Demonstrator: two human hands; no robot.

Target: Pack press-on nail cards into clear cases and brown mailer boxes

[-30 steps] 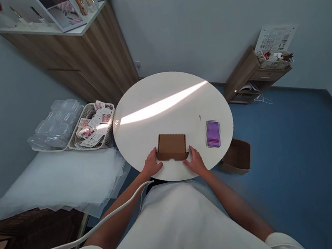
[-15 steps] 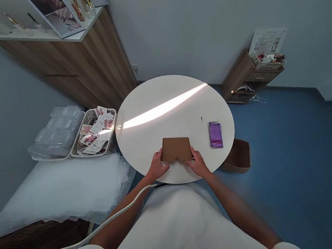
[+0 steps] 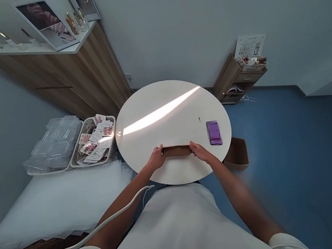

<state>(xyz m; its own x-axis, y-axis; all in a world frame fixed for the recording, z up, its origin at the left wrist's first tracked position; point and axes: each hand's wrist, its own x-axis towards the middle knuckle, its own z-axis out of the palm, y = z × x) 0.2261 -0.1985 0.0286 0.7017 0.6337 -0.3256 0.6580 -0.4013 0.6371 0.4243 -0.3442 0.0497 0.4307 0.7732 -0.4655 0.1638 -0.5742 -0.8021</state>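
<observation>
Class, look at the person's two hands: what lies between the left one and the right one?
In the head view, a small brown cardboard box spans the stretch between left hand and right hand, gripped at both ends.

The box (image 3: 176, 151) looks like plain brown cardboard, matt and smooth, and the carton (image 3: 241, 152) is similarly matt cardboard. The surface (image 3: 155, 97) is smooth and white, with a low sheen where light streaks it. The cabinet (image 3: 42, 72) shows a streaky wood grain in a satin finish. The basket (image 3: 113, 144) is perforated plastic, and the cards (image 3: 97, 136) look like printed paper. The containers (image 3: 58, 142) are clear, glossy plastic; the sheets (image 3: 65, 202) are filmy and translucent. The shirt (image 3: 182, 230) is soft, matt white cloth, and the cord (image 3: 111, 218) smooth.
</observation>
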